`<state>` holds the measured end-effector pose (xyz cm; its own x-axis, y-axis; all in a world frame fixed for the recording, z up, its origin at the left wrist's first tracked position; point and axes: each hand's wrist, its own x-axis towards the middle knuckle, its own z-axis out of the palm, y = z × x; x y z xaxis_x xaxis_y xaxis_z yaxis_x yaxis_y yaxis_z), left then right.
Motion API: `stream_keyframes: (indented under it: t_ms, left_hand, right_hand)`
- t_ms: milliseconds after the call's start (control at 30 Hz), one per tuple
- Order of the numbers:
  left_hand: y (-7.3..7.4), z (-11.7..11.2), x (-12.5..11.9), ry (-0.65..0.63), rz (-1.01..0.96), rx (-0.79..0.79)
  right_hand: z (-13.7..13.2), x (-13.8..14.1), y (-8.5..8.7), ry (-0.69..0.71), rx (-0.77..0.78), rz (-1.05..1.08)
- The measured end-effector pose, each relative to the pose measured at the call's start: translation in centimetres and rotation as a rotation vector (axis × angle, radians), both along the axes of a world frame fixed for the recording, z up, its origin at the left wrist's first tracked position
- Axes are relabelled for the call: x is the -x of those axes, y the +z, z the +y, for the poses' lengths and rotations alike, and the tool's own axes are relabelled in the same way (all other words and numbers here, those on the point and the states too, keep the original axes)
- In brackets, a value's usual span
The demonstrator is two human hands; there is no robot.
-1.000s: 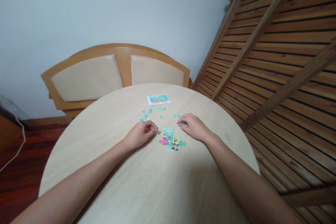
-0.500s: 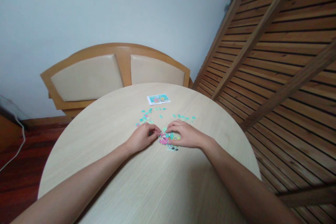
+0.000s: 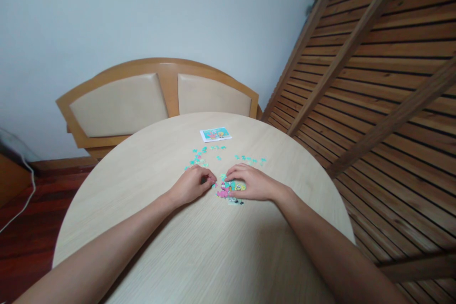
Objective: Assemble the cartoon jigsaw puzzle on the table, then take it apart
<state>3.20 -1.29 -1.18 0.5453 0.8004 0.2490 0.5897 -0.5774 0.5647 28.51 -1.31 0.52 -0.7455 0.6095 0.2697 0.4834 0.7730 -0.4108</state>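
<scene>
- the puzzle (image 3: 223, 193), partly joined, lies flat on the table (image 3: 199, 256) between the two hands, its right part hidden under a palm, so its long axis cannot be told.
- a small piece (image 3: 214, 185) sits at the fingertips of the left hand (image 3: 193, 184), just beside the puzzle's left edge; whether the two touch is too small to tell.
- left hand: thumb and forefinger are pinched together on that piece, pointing right toward the puzzle; how firm the pinch is does not show.
- right hand (image 3: 257, 184): thumb and fingers are parted and spread across the puzzle, pointing left; whether they press down cannot be told.
- of the two, the right hand is nearer to the puzzle, being over it, while the left stands just off its left side.
- loose pieces (image 3: 196, 159) are scattered beyond the left hand, with a short row (image 3: 248, 159) beyond the right.
- farther off lies a picture card (image 3: 215, 134).
- past the table stand a padded bench (image 3: 169, 90) and, to the right, wooden slats (image 3: 356, 85).
</scene>
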Motion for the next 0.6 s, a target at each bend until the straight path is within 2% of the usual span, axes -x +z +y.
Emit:
stream_keyframes:
  t_ms: [200, 333, 433, 600]
  left_hand:
    - [0.4, 0.3, 1.0, -0.011, 0.064, -0.056]
    - [0.5, 0.4, 1.8, -0.087, 0.125, -0.110]
    - [0.6, 0.4, 2.0, -0.094, 0.163, -0.122]
    - [0.7, 0.1, 1.8, -0.090, 0.172, -0.124]
  right_hand:
    - [0.6, -0.7, -0.2, -0.012, -0.011, 0.049]
    - [1.5, -2.1, -0.4, -0.169, -0.062, 0.056]
    - [2.1, -3.2, -0.8, -0.273, -0.077, 0.017]
    - [2.5, -3.7, -1.2, -0.318, -0.063, -0.026]
